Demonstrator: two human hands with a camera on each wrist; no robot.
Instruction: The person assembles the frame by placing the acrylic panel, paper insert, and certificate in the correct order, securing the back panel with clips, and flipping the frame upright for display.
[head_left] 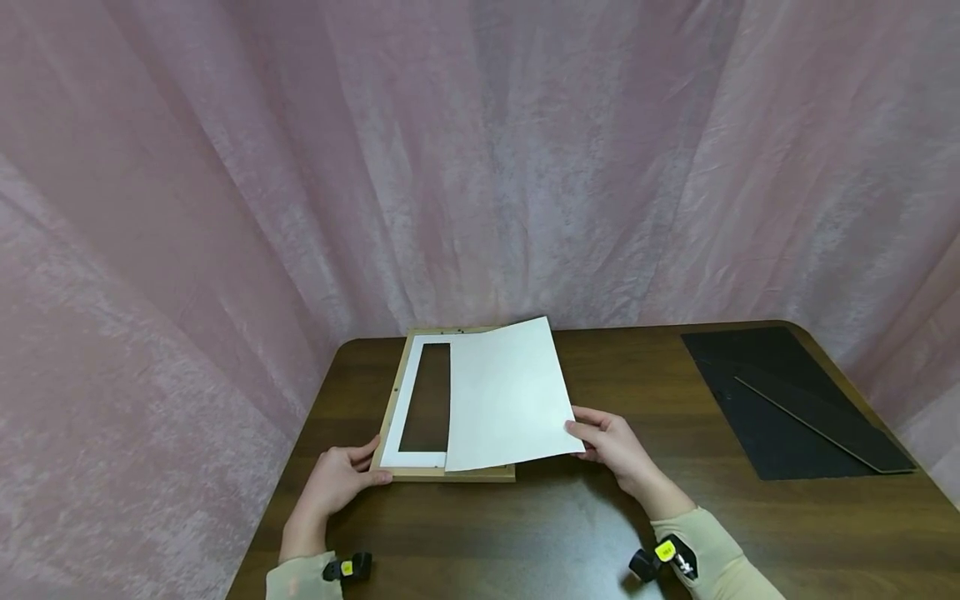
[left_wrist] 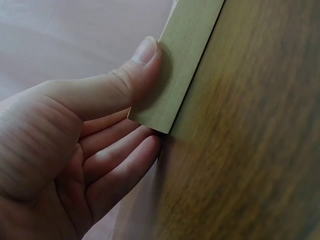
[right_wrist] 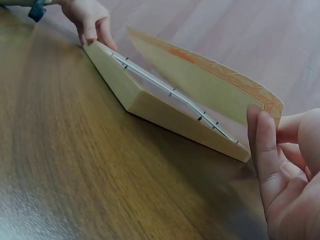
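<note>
Here right hand (head_left: 617, 447) pinches sheet (head_left: 506, 392) corner over frame (head_left: 457, 473); left hand (head_left: 337, 479) grips frame corner.

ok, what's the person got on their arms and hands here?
Both hands, left hand and right hand, are bare with no gloves. Both arms wear beige long sleeves. A small black wrist camera with a yellow label is strapped at each wrist.
</note>
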